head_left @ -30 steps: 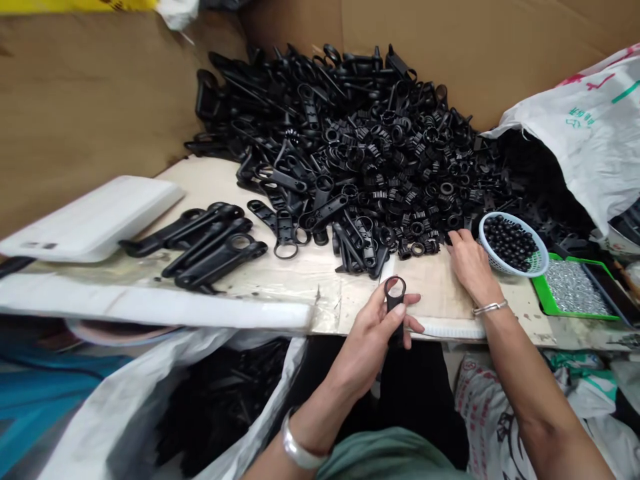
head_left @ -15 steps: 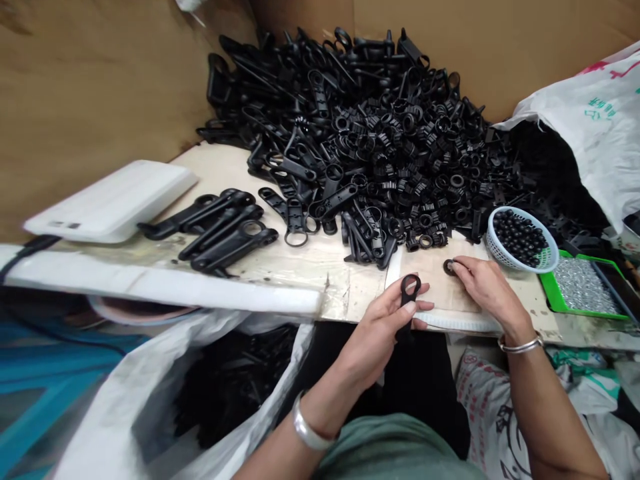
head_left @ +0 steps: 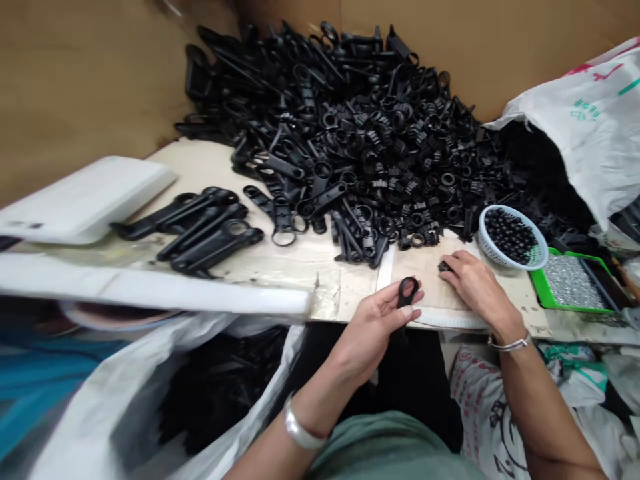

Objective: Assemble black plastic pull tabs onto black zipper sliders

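Between thumb and fingers, my left hand (head_left: 373,327) grips a black plastic handle with a ring end (head_left: 409,288); its ring points up and its lower part is partly hidden by the hand. My right hand (head_left: 477,287) pinches a small black ring-shaped part (head_left: 443,266) just above the pale work surface, to the right of the handle. Behind both hands rises a heap of black plastic ring parts (head_left: 400,167), mixed with longer black handles (head_left: 280,100). Several black handles (head_left: 210,233) lie grouped on the table at the left.
A pale blue basket (head_left: 487,250) of black balls stands right of my right hand, beside a green tray (head_left: 543,287) of small shiny metal pieces. A white box (head_left: 90,193) sits at the left. Below the table edge hangs a white sack (head_left: 120,400) holding black parts.
The view has shifted slightly to the right. In my right fingers the small ring part has turned from face-on to more edge-on. My left hand keeps its hold on the handle.
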Demonstrator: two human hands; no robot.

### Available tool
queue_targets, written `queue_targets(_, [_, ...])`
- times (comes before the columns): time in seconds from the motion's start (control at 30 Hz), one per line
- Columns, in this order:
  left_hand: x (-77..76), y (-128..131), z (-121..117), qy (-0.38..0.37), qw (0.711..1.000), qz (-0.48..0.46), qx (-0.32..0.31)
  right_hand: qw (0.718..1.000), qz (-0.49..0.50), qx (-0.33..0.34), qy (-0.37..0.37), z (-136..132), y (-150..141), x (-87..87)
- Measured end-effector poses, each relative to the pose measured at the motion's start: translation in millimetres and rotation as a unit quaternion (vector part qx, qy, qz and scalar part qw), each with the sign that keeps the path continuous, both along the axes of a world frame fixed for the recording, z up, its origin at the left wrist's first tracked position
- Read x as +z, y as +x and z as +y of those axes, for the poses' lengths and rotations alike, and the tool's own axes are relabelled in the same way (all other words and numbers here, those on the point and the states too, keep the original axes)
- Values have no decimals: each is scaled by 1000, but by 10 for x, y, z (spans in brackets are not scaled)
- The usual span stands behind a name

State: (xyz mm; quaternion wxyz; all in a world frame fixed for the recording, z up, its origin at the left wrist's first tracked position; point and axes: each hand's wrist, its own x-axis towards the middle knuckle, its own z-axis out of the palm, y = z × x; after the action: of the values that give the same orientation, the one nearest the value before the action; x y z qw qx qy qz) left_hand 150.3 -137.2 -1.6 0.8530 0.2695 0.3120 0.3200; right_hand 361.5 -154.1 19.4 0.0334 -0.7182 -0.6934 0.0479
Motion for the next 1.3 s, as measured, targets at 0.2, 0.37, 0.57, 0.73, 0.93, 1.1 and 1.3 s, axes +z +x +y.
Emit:
queue_targets(0.2, [-83, -5, 8, 6, 999, -23, 23, 967, 227, 56, 103, -131, -91, 74])
queue_targets(0.37, [-75, 20, 4, 62, 996, -61, 6, 937, 277, 80, 199, -265, -452, 43])
queue_targets(0.57, [-20, 17, -22, 129, 991, -38, -9, 944, 221, 102, 224, -245, -609, -53])
queue_targets(0.73, [-62, -34, -56, 263, 962, 70, 3, 946, 218, 96, 221, -280, -653, -83])
queue_targets(0.93, [54, -137, -58, 391, 903, 168, -58, 939, 278, 55, 196, -385, -626, -43])
queue_targets(1.1, [185, -240, -64, 432, 868, 237, -65, 908, 398, 16, 129, -526, -432, -60])
queue_targets(1.3, [144, -267, -147, 457, 870, 179, -54, 884, 463, -55, 39, -558, -437, -271])
